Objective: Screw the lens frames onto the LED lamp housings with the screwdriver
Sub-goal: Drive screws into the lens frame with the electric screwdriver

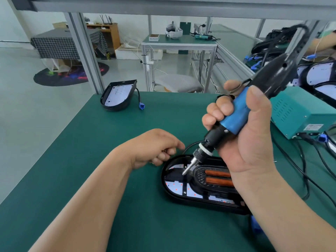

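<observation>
1. Gripped in the right hand (251,142), fingers (214,110) wrapped fully round the blue sleeve of the screwdriver (238,113); bit slanted down and left, tip at the left end of the lens frame (200,176), contact too fine to tell.
2. Seated in the lamp housing (179,196) on the green worktop (109,179), near its front edge: black ribbed frame with two orange bars, partly hidden under the right wrist.
3. Resting just beside the housing's far rim: left hand (154,148), fingers curled loosely; cannot tell whether a screw is pinched there.
4. Likely top-heavy as a tool, with a stiff cord (283,39) tugging from above; best held low on the sleeve, as here, to keep the bit steady.
5. Probably light, rigid plastic for housing and frame, prone to sliding on the mat; worth pressing on the bare rim, clear of the LED board.
6. Fragile points, by judgement: LEDs, and the frame under too much torque.
7. Well apart at the far edge: a second housing (118,95), no frame on it.
</observation>
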`<control>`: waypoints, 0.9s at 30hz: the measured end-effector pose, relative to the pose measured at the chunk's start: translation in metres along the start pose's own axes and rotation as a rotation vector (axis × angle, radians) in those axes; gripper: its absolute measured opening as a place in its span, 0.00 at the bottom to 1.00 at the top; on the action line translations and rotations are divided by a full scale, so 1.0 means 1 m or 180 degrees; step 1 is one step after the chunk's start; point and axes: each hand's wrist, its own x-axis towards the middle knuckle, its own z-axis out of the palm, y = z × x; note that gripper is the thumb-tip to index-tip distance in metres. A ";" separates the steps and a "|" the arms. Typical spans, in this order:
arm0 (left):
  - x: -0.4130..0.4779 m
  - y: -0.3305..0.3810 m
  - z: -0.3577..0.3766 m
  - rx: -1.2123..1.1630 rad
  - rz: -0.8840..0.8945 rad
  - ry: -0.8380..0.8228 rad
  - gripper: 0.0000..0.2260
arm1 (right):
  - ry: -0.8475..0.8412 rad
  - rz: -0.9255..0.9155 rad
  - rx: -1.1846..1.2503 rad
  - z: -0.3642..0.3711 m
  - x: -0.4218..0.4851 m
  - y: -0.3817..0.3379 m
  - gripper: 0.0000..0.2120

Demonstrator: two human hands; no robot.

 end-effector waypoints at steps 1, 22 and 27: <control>0.001 0.000 0.002 -0.0262 -0.0027 0.0116 0.14 | 0.0157 -0.0040 0.0054 -0.002 0.002 -0.002 0.13; 0.004 0.004 0.011 -0.1636 0.0661 -0.0459 0.09 | 0.1509 -0.0761 0.0515 -0.046 0.025 -0.021 0.08; 0.005 0.007 0.020 -0.1511 0.0712 -0.0505 0.04 | 0.1397 -0.0826 0.0503 -0.041 0.024 -0.022 0.08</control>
